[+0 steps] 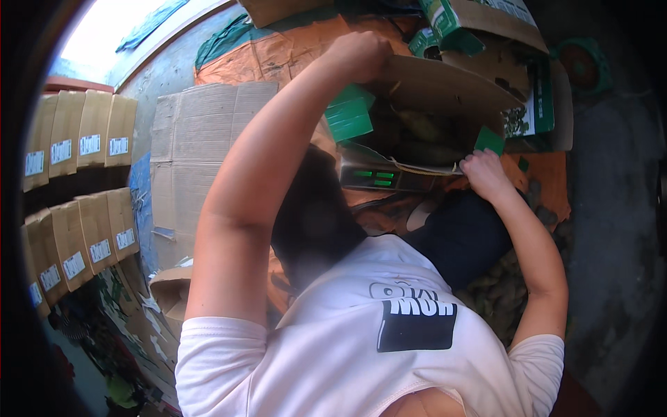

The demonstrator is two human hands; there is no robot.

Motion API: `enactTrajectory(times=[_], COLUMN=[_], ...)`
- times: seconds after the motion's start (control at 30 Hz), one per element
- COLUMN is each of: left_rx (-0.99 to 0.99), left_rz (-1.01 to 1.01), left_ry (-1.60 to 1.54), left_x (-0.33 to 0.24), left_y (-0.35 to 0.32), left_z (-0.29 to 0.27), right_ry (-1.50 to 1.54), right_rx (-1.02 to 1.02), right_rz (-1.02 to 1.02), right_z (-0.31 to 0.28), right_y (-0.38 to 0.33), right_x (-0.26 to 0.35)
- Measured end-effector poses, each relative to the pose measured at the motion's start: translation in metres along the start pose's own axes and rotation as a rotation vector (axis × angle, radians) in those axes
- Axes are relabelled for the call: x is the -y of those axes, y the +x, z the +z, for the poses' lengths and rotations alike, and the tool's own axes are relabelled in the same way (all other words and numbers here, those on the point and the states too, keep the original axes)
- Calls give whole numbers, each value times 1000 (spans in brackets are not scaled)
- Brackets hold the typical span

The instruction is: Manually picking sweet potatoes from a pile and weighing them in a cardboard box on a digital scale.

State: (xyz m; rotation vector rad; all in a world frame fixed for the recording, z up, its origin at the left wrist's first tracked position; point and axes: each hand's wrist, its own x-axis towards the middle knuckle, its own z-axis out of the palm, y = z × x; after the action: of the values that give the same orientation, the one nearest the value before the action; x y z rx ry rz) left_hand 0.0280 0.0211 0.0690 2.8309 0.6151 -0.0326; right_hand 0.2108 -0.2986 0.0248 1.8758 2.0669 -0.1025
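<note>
An open cardboard box (451,83) with green printed outer faces lies in front of me, its flaps spread. My left hand (361,54) is closed on the upper-left part of its cardboard, at the far side. The near edge is pinched by my right hand (486,174), close to a small green flap (488,141). Down in the shaded box are several brownish-green lumpy things (424,128), whose kind I cannot make out. Another green flap (349,115) sticks out on the left. Against the box's near side is a scale (369,178) with lit green digits.
Flat cardboard (212,139) lies to the left, beyond it rows of upright cartons (89,128) with white labels. An orange tarp (278,59) spreads under the box. More green-printed boxes (486,24) stand at the far right. Several brownish lumps (497,292) lie by my right leg.
</note>
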Motion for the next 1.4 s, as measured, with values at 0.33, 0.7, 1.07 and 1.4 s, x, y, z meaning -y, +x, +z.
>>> enactTrajectory(times=[0.33,0.7,1.07,1.4], left_rx=[-69,-151,-70,335], left_rz=[-111,-659,-752,-889], left_ry=[66,83,552,595], left_x=[59,244,320,345], left_y=[-10,-206,-444,-645], left_z=[-21,-17,-95,-24], right_ry=[-46,-264,161,639], right_rx=[-68,-121,-90,-34], right_rz=[-162,-479,-750,-1138], right_z=[-61,-147,-159,-131], right_y=[53,226,275,191], right_x=[-23,87,356,468])
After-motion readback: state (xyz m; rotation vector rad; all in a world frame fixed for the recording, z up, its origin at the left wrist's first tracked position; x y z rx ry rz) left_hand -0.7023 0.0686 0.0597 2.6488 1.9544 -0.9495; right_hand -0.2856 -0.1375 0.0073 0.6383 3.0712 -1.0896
